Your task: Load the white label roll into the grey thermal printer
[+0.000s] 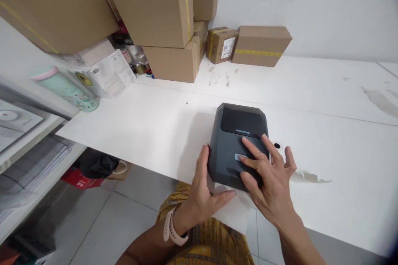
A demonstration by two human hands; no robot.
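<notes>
A dark grey label printer (225, 155) with a glossy black window and a light blue button sits near the table's front edge. My left hand (203, 190) lies along its left side, fingers stretched out and the thumb reaching across in front; it touches the printer without grasping it. Over the printer's top right, my right hand (269, 174) is spread, with one fingertip on or just over the blue button (239, 157). Below the printer's front, a pale sheet-like piece (233, 217) hangs past the edge; I cannot tell whether it is attached.
Cardboard boxes (152, 12) are stacked at the back left, and smaller ones (259, 43) stand against the wall. A mint green tumbler (70, 91) leans beside a white carton (108, 74). Shelves (40, 182) rise at the left. Peeled patches (311, 176) mark the white tabletop (149, 132).
</notes>
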